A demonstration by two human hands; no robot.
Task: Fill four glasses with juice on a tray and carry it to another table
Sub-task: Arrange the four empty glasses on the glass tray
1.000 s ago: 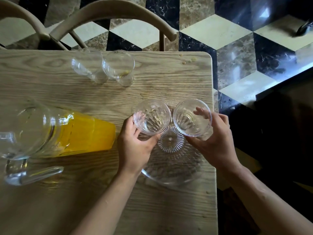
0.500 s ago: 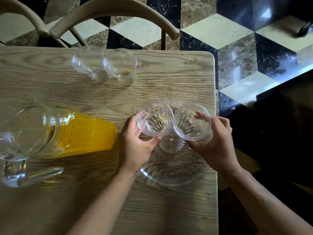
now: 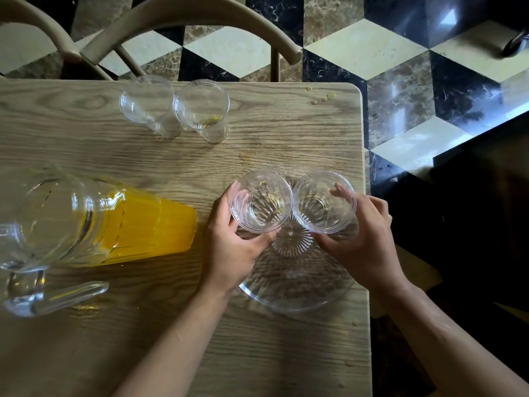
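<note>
A round clear glass tray lies near the right edge of the wooden table. My left hand grips an empty clear glass over the tray's far left part. My right hand grips a second empty glass beside it, and the two rims touch. Two more empty glasses stand side by side at the table's far edge. A clear jug of orange juice stands at the left with its handle toward me.
Two curved wooden chair backs stand behind the table's far edge. The table's right edge is just beyond the tray, with patterned marble floor below. A few droplets lie near the far right corner.
Both glasses have come slightly toward me and closer together over the tray, from a small gap to touching rims. The jug and the two far glasses have not moved.
</note>
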